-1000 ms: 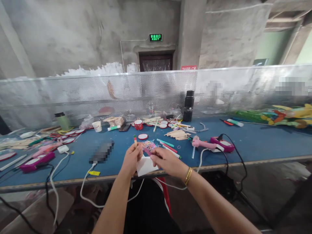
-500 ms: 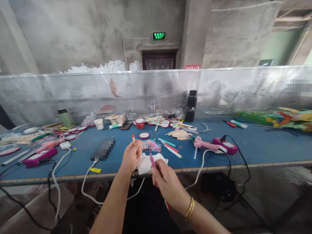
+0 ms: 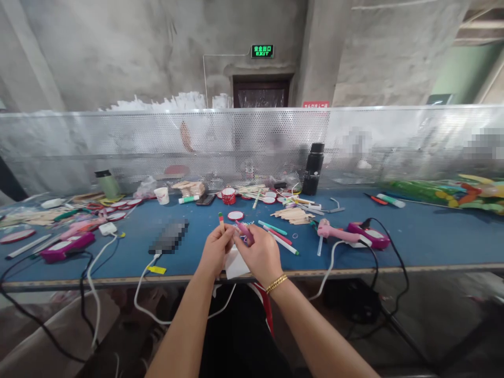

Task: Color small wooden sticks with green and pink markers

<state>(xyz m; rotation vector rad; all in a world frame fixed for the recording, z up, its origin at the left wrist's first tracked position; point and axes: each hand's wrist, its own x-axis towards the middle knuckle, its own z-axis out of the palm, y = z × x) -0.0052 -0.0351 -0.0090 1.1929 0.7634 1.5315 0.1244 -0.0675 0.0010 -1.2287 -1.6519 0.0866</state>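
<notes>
My left hand pinches a small wooden stick, held upright with red and green bands at its top end. Close against it, my right hand grips a pinkish-purple marker that points toward the left hand. The thumbs nearly meet; whether the marker touches the stick I cannot tell. Under the hands lies a white paper. The pile of coloured rubber bands behind them is mostly hidden. Right of my right hand lie a teal marker, a red marker and a white marker with a green end.
Flat wooden sticks and a pink glue gun lie to the right. A black bottle stands at the back. Left are a phone on a white cable and a paper cup. Cables hang over the table's front edge.
My right hand has moved up and in with the marker, meeting the left hand. The rubber bands are now mostly covered. The view has shifted slightly.
</notes>
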